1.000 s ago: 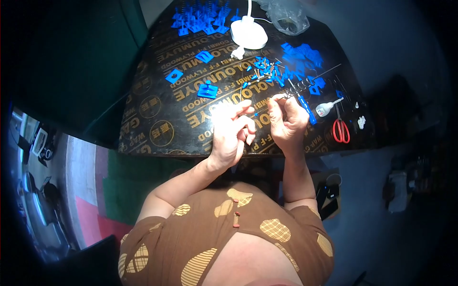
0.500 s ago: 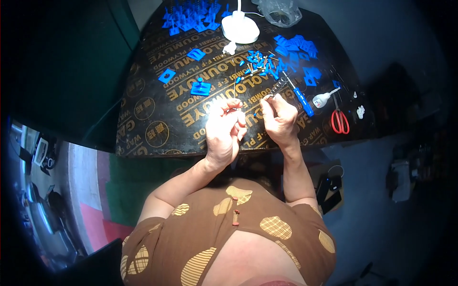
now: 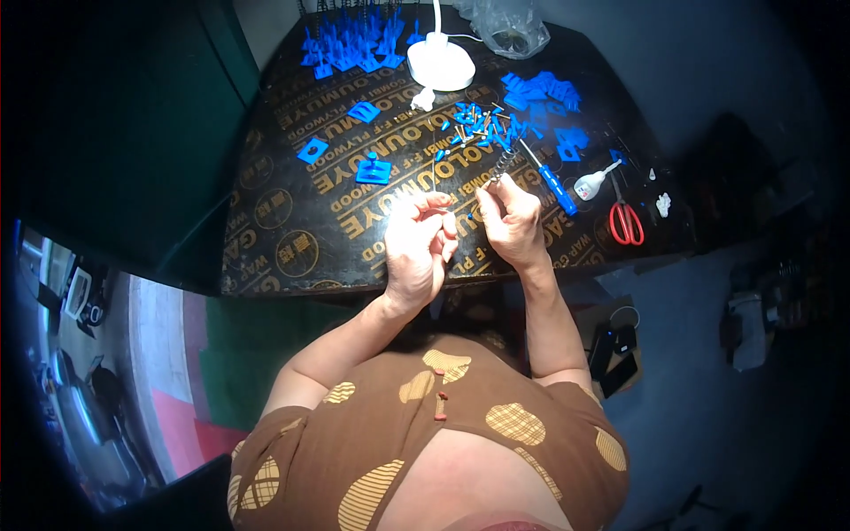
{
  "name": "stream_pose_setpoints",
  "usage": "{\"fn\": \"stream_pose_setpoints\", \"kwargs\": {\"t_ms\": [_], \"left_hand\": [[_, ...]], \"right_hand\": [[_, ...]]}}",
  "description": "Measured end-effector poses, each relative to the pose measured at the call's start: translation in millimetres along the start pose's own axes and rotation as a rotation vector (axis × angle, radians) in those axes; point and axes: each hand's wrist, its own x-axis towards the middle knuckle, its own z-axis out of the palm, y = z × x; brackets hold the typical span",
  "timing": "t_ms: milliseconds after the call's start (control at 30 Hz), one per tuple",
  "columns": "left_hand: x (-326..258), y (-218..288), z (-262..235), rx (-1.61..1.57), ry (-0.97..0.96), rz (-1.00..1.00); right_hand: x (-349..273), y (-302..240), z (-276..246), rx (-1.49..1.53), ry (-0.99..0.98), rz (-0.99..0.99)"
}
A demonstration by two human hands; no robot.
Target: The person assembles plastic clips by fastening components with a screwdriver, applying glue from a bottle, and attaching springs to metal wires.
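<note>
Seen from the head camera, both hands work just in front of the white lamp base (image 3: 440, 64), over a dark plywood tabletop (image 3: 292, 239). The right hand (image 3: 511, 221) has its fingertips pressed together on the lower end of a small metal coil spring (image 3: 502, 165), which sticks up and away from the hand toward the lamp base. The left hand (image 3: 419, 246) is curled, thumb and forefinger pinching a thin pin or wire that is too small to make out clearly. Between the spring and the lamp base lies a heap of small blue-capped pins (image 3: 482, 126). Right of the lamp base lie a blue-handled screwdriver (image 3: 551, 178) and red scissors (image 3: 625, 218). The spring looks light, springy and apt to slip or flick away; it is best held at one end, close to the coils.
</note>
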Motion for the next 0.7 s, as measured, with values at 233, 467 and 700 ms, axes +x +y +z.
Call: {"fn": "stream_pose_setpoints", "kwargs": {"t_ms": [233,467,700], "left_hand": [[-0.3,-0.1,0.8,0.009,-0.009,-0.006],[16.8,21.9,14.4,0.531,-0.053,0.144],[53.3,54.0,40.4,1.08,-0.233,0.641]], "right_hand": [[1.3,1.6,2.0,0.012,-0.002,-0.014],[1.0,3.6,1.4,0.023,-0.007,-0.023],[1.3,4.3,-0.2,0.008,0.009,-0.06]]}}
